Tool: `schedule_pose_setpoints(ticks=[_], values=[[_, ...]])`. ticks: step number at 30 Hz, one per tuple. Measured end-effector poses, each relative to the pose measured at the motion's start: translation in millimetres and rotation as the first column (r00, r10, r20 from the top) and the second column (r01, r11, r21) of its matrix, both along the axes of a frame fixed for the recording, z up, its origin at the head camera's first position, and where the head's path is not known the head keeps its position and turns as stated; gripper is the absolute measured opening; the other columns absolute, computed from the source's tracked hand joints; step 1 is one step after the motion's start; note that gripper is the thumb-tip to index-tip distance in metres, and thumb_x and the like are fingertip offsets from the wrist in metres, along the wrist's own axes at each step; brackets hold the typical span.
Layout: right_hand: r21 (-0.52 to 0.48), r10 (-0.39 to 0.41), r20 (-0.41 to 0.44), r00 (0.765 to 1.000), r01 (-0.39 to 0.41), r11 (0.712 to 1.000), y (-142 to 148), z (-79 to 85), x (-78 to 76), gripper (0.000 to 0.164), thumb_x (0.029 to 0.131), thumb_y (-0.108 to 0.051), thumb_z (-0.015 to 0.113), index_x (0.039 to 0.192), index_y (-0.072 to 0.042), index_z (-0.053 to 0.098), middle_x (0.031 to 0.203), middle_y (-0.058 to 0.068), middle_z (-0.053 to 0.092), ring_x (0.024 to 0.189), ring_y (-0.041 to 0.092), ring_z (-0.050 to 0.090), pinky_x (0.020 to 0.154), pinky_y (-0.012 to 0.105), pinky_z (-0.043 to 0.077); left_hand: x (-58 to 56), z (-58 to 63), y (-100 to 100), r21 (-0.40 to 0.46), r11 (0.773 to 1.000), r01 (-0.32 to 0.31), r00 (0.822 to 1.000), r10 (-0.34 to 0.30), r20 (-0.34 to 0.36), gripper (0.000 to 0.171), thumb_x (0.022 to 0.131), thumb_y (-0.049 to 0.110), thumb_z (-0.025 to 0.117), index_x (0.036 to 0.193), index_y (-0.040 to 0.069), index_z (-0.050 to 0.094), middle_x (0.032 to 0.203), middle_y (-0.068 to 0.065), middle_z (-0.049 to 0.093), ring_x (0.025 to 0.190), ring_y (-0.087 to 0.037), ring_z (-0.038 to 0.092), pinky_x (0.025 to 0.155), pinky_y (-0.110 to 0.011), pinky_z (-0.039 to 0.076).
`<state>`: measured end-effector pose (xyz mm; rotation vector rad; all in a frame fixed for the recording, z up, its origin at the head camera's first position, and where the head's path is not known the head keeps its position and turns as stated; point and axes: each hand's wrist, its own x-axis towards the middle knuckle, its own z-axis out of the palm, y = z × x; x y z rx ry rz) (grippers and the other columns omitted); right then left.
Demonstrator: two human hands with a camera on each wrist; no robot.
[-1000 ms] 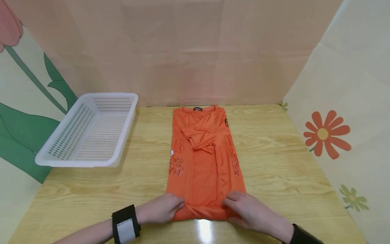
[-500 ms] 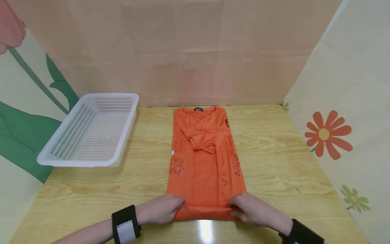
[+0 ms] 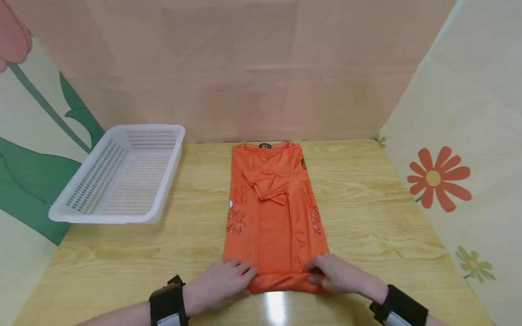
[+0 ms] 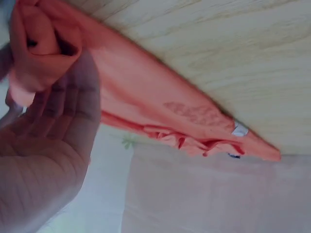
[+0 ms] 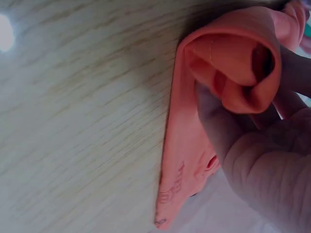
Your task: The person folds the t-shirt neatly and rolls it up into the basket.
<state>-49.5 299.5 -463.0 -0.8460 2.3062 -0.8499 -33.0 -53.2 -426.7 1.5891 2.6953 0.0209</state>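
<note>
An orange T-shirt [image 3: 274,226] lies lengthwise on the table, its sides and sleeves folded inward and its collar at the far end. The near hem is rolled into a thick band [image 3: 279,281]. At the left end of that roll, my left hand [image 3: 220,283] holds it, the fingers curving along its far side in the left wrist view. My right hand [image 3: 344,276] grips the right end between thumb and fingers. The right wrist view shows the roll's open end [image 5: 233,73] as a loose spiral. In the head view, the hands partly cover both roll ends.
A white perforated plastic basket [image 3: 122,176] stands at the back left of the wooden table [image 3: 367,203]. A pinkish backdrop [image 3: 265,72] rises behind the table, with flower-printed panels on both sides. Each wrist wears a black strap.
My left hand has shifted slightly right and turned, its fingers now further over the roll's left end. My right hand's fingers have drawn to the roll's right end. The shirt's body stays in place.
</note>
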Motion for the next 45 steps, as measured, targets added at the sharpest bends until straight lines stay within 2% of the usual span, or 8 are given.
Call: schedule_pose_setpoints(ticks=[6, 16, 21, 25, 27, 37, 41, 45], values=[[-0.002, -0.037, 0.066, 0.997, 0.037, 0.999, 26.7, -49.1, -14.3, 0.010, 0.104, -0.036, 0.066, 0.096, -0.031, 0.072, 0.081, -0.021, 0.058, 0.069, -0.007, 0.048, 0.059, 0.020, 0.041, 1.8, -3.8, -0.2, -0.019, 0.998, -0.054, 0.997, 0.055, 0.046, 0.005, 0.101, 0.021, 0.065, 0.106, 0.019, 0.064, 0.084, 0.008, 0.067, 0.062, -0.005, 0.054, 0.051, -0.021, 0.034], [0.353, -0.053, -0.245, 0.968, 0.140, 0.925, -29.5, 49.0, 28.3, 0.033, 0.098, -0.050, 0.069, 0.108, -0.018, 0.066, 0.090, -0.007, 0.062, 0.074, 0.010, 0.056, 0.059, 0.029, 0.043, -9.6, -5.5, -2.9, 0.032, 0.981, -0.192, 0.889, 0.160, 0.429, 0.005, 0.102, 0.012, 0.065, 0.107, 0.014, 0.064, 0.085, 0.002, 0.068, 0.072, -0.007, 0.062, 0.061, -0.022, 0.049], [0.431, 0.002, -0.439, 0.899, 0.209, 0.878, -46.3, 51.2, 45.1, 0.030, 0.090, -0.031, 0.081, 0.106, -0.018, 0.061, 0.093, -0.002, 0.059, 0.081, 0.022, 0.059, 0.054, 0.032, 0.047, -11.5, -4.5, -1.8, 0.052, 0.961, -0.272, 0.813, 0.201, 0.547, 0.011, 0.107, 0.016, 0.058, 0.100, 0.013, 0.066, 0.082, 0.003, 0.066, 0.072, -0.005, 0.060, 0.064, -0.022, 0.051], [0.446, 0.001, -0.459, 0.888, 0.230, 0.865, -48.3, 43.5, 44.8, 0.023, 0.090, -0.009, 0.076, 0.103, -0.016, 0.059, 0.091, -0.002, 0.060, 0.079, 0.022, 0.059, 0.054, 0.033, 0.048, -10.9, -3.4, -0.8, 0.047, 0.948, -0.313, 0.781, 0.230, 0.581, 0.013, 0.107, 0.016, 0.057, 0.098, 0.013, 0.066, 0.082, 0.004, 0.064, 0.071, -0.003, 0.055, 0.062, -0.022, 0.048], [0.420, -0.007, -0.449, 0.893, 0.218, 0.881, -45.7, 41.1, 41.2, 0.019, 0.092, -0.008, 0.074, 0.101, -0.016, 0.060, 0.088, -0.002, 0.061, 0.075, 0.021, 0.060, 0.055, 0.033, 0.048, -10.0, -2.5, 0.0, 0.019, 0.947, -0.321, 0.790, 0.257, 0.557, 0.013, 0.108, 0.018, 0.056, 0.101, 0.015, 0.066, 0.083, 0.005, 0.064, 0.071, -0.003, 0.054, 0.060, -0.023, 0.047], [0.313, 0.022, -0.336, 0.942, 0.090, 0.945, -30.3, 32.5, 23.1, 0.006, 0.098, -0.007, 0.067, 0.101, -0.012, 0.065, 0.086, -0.001, 0.064, 0.073, 0.015, 0.062, 0.061, 0.033, 0.049, -0.6, 0.0, 3.1, -0.081, 0.974, -0.211, 0.954, 0.224, 0.200, 0.039, 0.110, 0.054, 0.044, 0.127, 0.024, 0.062, 0.115, 0.006, 0.066, 0.092, -0.011, 0.065, 0.056, -0.025, 0.037], [0.313, -0.017, -0.234, 0.972, 0.092, 0.945, -30.4, 39.0, 17.6, 0.007, 0.101, -0.010, 0.064, 0.106, -0.013, 0.068, 0.092, -0.003, 0.068, 0.079, 0.014, 0.066, 0.066, 0.032, 0.053, 0.1, -2.7, 2.7, -0.082, 0.977, -0.196, 0.962, 0.207, 0.177, 0.028, 0.112, 0.045, 0.043, 0.118, 0.026, 0.063, 0.102, 0.006, 0.063, 0.075, -0.008, 0.056, 0.049, -0.022, 0.031], [0.299, -0.040, -0.195, 0.980, 0.098, 0.949, -29.6, 43.7, 14.6, 0.005, 0.102, -0.014, 0.064, 0.104, -0.017, 0.067, 0.096, -0.004, 0.070, 0.085, 0.016, 0.069, 0.071, 0.035, 0.055, -1.7, -5.0, 3.5, -0.082, 0.971, -0.225, 0.932, 0.239, 0.272, 0.024, 0.113, 0.038, 0.044, 0.114, 0.025, 0.064, 0.096, 0.006, 0.063, 0.069, -0.007, 0.053, 0.047, -0.022, 0.034]])
